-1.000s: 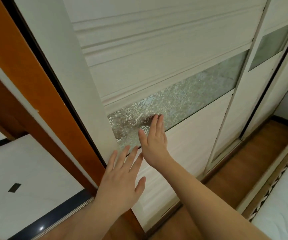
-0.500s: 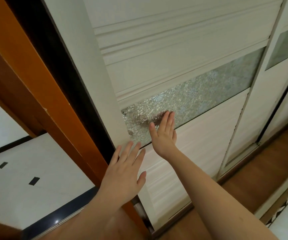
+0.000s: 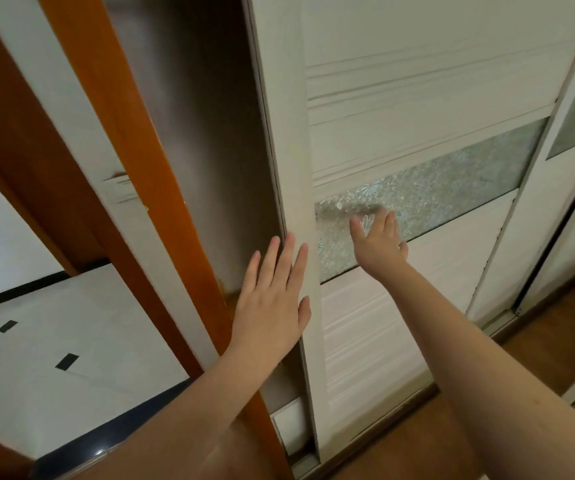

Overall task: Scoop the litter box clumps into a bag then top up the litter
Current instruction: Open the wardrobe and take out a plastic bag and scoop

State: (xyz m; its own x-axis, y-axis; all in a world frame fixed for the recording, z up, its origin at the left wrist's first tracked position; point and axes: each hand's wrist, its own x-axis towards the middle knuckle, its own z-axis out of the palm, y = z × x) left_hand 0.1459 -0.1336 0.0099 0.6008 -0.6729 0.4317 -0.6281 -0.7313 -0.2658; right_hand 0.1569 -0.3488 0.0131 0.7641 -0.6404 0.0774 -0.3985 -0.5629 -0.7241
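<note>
We are pressing our left hand, fingers spread, flat on the upright sliding door; our right hand, seemingly flat, is touching its frosted glass strip. No litter box is showing.

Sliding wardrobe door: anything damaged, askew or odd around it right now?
The white trim on the orange frame left of the opening is chipped, with a torn patch. A dark smudge marks the patterned glass strip above the right hand. The sliding door itself looks straight; the left hand rests flat on its edge.
</note>
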